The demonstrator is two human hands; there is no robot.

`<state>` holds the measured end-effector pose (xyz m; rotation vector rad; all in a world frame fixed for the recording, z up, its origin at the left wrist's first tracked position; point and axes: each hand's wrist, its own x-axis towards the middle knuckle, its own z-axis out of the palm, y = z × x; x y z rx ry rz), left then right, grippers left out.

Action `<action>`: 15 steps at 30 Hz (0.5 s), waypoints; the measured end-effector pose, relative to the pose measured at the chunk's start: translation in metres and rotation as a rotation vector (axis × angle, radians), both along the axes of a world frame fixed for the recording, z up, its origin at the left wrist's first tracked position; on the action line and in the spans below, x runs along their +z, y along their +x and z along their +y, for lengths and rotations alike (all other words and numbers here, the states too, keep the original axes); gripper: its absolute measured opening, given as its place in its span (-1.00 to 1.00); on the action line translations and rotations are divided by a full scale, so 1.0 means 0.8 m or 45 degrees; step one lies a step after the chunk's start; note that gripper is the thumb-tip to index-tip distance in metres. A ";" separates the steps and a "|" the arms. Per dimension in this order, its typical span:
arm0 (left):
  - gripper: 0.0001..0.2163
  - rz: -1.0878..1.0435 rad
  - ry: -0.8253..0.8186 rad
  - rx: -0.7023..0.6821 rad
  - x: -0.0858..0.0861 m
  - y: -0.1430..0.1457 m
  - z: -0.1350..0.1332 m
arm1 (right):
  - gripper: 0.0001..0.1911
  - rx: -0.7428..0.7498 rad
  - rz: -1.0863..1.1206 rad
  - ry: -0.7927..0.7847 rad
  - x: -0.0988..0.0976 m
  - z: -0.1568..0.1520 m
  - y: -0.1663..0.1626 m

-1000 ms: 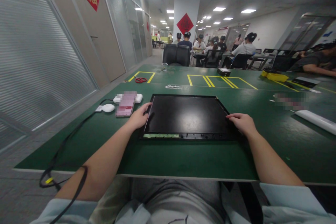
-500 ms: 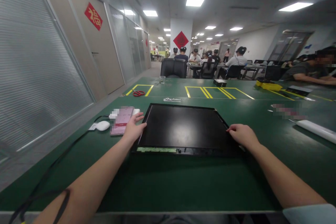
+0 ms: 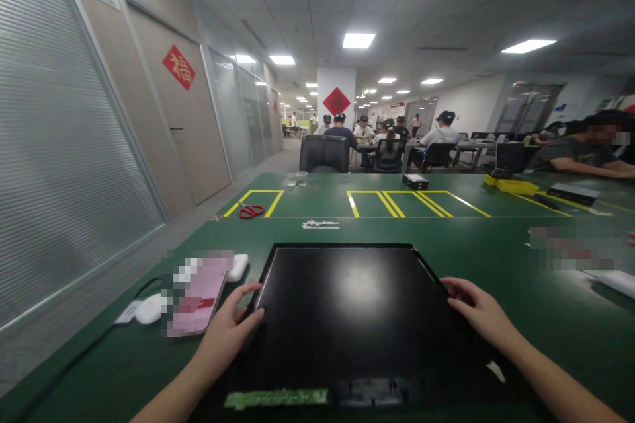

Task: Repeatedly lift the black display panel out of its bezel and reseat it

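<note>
A black flat display panel (image 3: 347,317) lies between my hands, its glossy face up. A green circuit strip (image 3: 278,398) shows along its near edge. My left hand (image 3: 233,317) grips the left edge, thumb on the frame and fingers around the side. On the right edge is my right hand (image 3: 476,310), fingers curled round the rim. A small whitish tab (image 3: 496,371) sticks out near the panel's right side. The panel's underside is hidden, so I cannot tell whether it touches the table.
On the green table (image 3: 417,228), a pink phone (image 3: 206,297) and a white round charger (image 3: 149,309) with a cable lie left. Red-handled scissors (image 3: 251,211), small white pieces (image 3: 320,225) and a yellow tray (image 3: 513,186) are farther back. A person (image 3: 575,152) sits at right.
The panel now looks larger and nearer to me, and both hands have come along on its sides. My view has tilted upward.
</note>
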<state>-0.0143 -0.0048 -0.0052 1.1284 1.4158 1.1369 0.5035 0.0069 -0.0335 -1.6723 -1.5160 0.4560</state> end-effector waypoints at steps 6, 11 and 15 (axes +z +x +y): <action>-0.43 0.059 0.120 0.151 -0.008 0.009 -0.005 | -0.57 -0.046 0.059 0.002 -0.003 -0.005 0.001; -0.53 0.220 0.170 0.189 -0.014 0.004 -0.008 | -0.55 -0.091 0.154 0.049 -0.026 -0.013 0.020; -0.59 0.302 0.146 0.080 -0.014 -0.009 0.000 | -0.53 -0.104 0.171 0.027 -0.042 -0.026 0.037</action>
